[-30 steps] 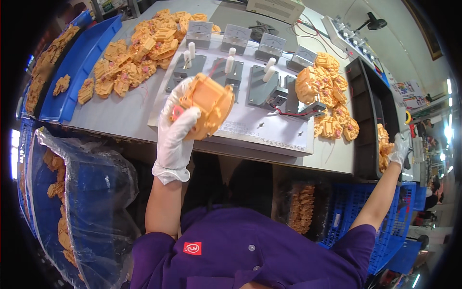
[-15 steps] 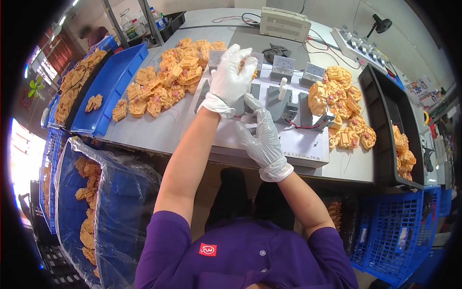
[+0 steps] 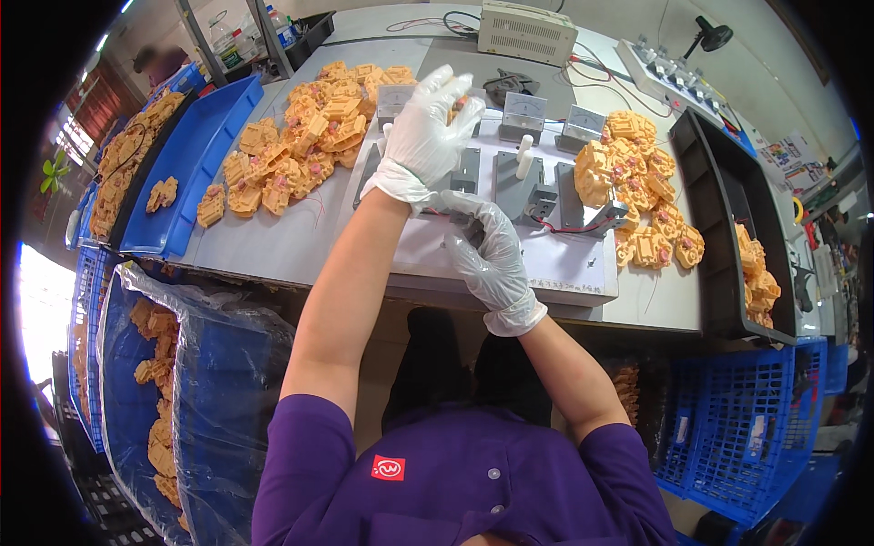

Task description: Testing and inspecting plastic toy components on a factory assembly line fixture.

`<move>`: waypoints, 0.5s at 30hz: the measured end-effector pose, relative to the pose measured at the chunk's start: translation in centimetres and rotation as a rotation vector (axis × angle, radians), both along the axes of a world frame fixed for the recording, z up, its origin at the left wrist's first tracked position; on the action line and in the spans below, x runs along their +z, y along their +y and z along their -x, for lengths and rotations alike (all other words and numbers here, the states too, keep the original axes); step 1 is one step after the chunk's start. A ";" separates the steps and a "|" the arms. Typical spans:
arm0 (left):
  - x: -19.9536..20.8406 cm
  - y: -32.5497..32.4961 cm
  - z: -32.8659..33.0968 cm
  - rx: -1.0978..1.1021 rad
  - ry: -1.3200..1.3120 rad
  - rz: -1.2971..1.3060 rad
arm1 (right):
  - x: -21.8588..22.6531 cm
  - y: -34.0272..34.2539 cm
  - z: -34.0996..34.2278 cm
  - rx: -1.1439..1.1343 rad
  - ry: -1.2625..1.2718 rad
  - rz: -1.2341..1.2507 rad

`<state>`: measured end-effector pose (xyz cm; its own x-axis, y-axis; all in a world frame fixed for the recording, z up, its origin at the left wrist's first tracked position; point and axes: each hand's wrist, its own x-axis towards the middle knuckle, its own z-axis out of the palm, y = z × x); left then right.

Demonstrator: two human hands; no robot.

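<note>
My left hand [image 3: 426, 136], in a thin white glove, reaches over the test fixture [image 3: 555, 259]. Its fingers are bent over an orange plastic part [image 3: 458, 107], mostly hidden beneath them, near the panel meters. My right hand [image 3: 496, 259], gloved the same way, is lower and nearer to me at the fixture's front. Its thumb and fingers curve around the front end of a grey block; what lies at the fingertips is hidden. Just right of my hands stand a grey block with a white peg [image 3: 524, 156] and a panel meter [image 3: 523, 116].
Orange plastic parts lie heaped left [image 3: 314, 132] and right [image 3: 637, 173] of the fixture. A blue tray [image 3: 196, 136] stands left, a black tray [image 3: 728, 196] right. A power supply [image 3: 526, 35] with cables is at the back. Below left is a plastic-lined blue bin [image 3: 228, 382].
The whole view has shifted slightly, moving the scene left and up. My left hand stays over the fixture with its fingers more spread; my right hand stays at the front, its fingers slightly more curled.
</note>
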<state>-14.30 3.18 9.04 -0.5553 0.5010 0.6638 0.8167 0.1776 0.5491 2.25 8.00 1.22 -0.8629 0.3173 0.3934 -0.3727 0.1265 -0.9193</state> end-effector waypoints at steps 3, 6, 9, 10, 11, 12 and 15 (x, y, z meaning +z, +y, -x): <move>0.7 0.0 -1.0 -0.102 -0.058 0.095 | -0.1 0.5 0.0 0.000 -0.005 -0.016; 0.6 0.2 -1.1 -0.128 0.026 0.146 | 0.2 0.6 -0.1 -0.014 0.008 -0.055; 1.1 -0.1 -1.3 -0.073 -0.033 0.214 | 0.0 0.7 0.0 -0.001 0.007 0.016; 1.1 -0.4 -1.2 -0.062 -0.053 0.213 | 0.0 0.7 0.2 0.000 0.008 0.018; 0.1 -0.7 -0.2 -0.052 -0.016 0.193 | 0.1 0.6 0.3 -0.007 0.025 -0.001; -1.3 -0.9 0.2 -0.043 -0.018 0.196 | 0.1 0.3 0.4 -0.013 0.042 -0.021; -3.4 -0.8 -0.8 -0.047 0.006 0.384 | -0.3 0.4 0.1 0.006 -0.001 0.096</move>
<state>-13.47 2.41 5.63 -0.5223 0.7385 0.4264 0.8318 0.3312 0.4454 2.11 8.36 0.93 -0.8653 0.3482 0.3605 -0.3722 0.0352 -0.9275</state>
